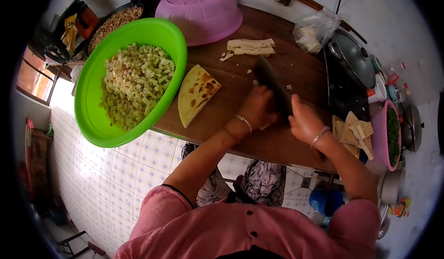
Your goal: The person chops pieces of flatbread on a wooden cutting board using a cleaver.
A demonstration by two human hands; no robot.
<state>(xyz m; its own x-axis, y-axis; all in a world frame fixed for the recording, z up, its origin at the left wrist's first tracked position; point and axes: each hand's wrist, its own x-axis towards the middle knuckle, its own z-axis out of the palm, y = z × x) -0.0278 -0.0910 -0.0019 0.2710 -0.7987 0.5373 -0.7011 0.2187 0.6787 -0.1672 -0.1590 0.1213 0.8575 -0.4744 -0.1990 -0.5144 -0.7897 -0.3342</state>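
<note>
My right hand (pixel 305 122) is wrapped round the handle of a wide dark cleaver (pixel 272 83), whose blade points up and left over the brown wooden table (pixel 212 58). Close beside the blade, on its left, my left hand (pixel 259 107) has its fingers curled down; what lies under them is mostly hidden, with a small pale bit showing below. Beyond the blade's tip lie pale cut strips (pixel 251 46) with crumbs. A browned wedge of flatbread (pixel 198 94) rests left of my left hand. Small green and pale cubes (pixel 138 81) fill much of a green basin (pixel 181 51).
An upturned pink basket (pixel 199 14) stands at the back. Behind the basin is a pan of brown bits (pixel 115 25). Flatbread pieces (pixel 351 132), a pink basin of greens (pixel 380 136), a lidded pan (pixel 352 58) and a plastic bag (pixel 314 30) are on the right.
</note>
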